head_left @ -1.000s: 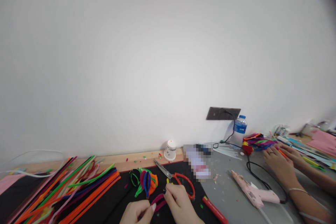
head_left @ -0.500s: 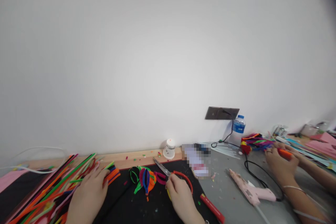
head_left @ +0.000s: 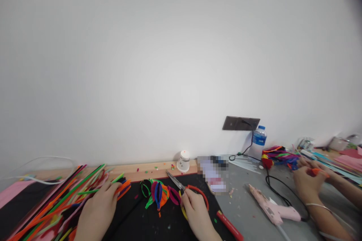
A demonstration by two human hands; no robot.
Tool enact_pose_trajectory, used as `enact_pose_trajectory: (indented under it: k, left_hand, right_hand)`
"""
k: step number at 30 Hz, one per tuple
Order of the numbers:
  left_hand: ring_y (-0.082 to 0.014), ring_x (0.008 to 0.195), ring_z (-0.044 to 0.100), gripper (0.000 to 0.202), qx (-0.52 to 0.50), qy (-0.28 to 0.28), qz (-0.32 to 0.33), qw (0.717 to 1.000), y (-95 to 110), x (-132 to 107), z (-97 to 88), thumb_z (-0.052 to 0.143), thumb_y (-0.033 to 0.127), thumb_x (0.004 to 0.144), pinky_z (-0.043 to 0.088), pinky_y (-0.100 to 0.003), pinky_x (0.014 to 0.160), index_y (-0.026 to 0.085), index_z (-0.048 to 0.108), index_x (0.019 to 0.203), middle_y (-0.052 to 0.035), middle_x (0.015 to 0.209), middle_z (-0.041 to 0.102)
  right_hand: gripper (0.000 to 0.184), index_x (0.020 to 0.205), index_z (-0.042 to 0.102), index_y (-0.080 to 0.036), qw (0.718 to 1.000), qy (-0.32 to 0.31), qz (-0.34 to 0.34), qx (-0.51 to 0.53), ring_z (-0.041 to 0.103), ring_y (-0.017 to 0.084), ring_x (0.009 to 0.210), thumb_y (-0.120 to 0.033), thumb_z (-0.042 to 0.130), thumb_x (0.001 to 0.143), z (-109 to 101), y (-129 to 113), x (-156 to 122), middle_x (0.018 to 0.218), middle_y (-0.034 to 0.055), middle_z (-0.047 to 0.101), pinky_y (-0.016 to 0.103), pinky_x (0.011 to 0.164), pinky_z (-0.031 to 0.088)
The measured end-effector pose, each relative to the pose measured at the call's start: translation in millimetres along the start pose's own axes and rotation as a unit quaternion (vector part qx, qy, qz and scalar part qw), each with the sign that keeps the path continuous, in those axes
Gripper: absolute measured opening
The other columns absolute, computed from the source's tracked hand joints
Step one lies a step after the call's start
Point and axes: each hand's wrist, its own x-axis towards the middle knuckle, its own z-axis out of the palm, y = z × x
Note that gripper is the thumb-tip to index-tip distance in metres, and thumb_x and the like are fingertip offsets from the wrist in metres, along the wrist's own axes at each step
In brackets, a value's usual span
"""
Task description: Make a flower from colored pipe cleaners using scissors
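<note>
My left hand (head_left: pixel 97 209) is over a pile of colourful pipe cleaners (head_left: pixel 56 211), its fingers curled round a few orange, blue and green ones. Their ends stick out past the fingertips; the palm side is hidden. My right hand (head_left: pixel 196 211) is closed over the middle of the scissors (head_left: pixel 178 183), which lie with blades pointing up and left, red and yellow handles at either side of the hand. Touching or nearly touching its fingertips is a purple loop of a pipe-cleaner flower (head_left: pixel 157 194), with green, blue and orange loops, lying on the black mat (head_left: pixel 135 224).
A white paper cup (head_left: pixel 183 162) stands upside down by the wall. Right of the mat lie a phone (head_left: pixel 216 180), a red-handled tool (head_left: pixel 230 226) and a pink glue gun (head_left: pixel 271 205) with its cable. Farther right, another person's hands (head_left: pixel 309 184) hold something orange near a water bottle (head_left: pixel 258 141).
The view has shifted slightly. My hands stay in nearly the same places on the pipe cleaners and scissors. The other person's hands and orange piece have moved a little.
</note>
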Motion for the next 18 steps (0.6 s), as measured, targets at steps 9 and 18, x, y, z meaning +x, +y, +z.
enact_pose_trajectory:
  k: [9, 18]
  left_hand:
    - [-0.0272, 0.093, 0.061, 0.043, -0.026, 0.014, 0.013, 0.999, 12, -4, -13.6, 0.022, 0.024, 0.086, 0.048, -0.035, 0.074, 0.013, 0.06, 0.104, -0.0136, 0.11, 0.059]
    - [-0.0216, 0.094, 0.059, 0.03, -0.088, 0.099, 0.026, 0.991, 0, -2, 6.8, 0.036, 0.03, 0.081, 0.049, -0.025, 0.073, 0.023, 0.064, 0.09, -0.0047, 0.102, 0.061]
  right_hand:
    - [0.035, 0.058, 0.041, -0.018, 1.0, 0.024, -0.005, 0.0, 0.04, 0.011, 0.052, -0.032, 0.029, 0.088, -4, -1, 2, 0.054, -0.0019, 0.044, 0.022, 0.05, 0.025]
    - [0.036, 0.058, 0.042, -0.017, 0.999, 0.016, -0.012, 0.029, 0.043, 0.011, 0.052, -0.032, 0.03, 0.088, -4, -2, 2, 0.053, -0.0021, 0.045, 0.022, 0.051, 0.026]
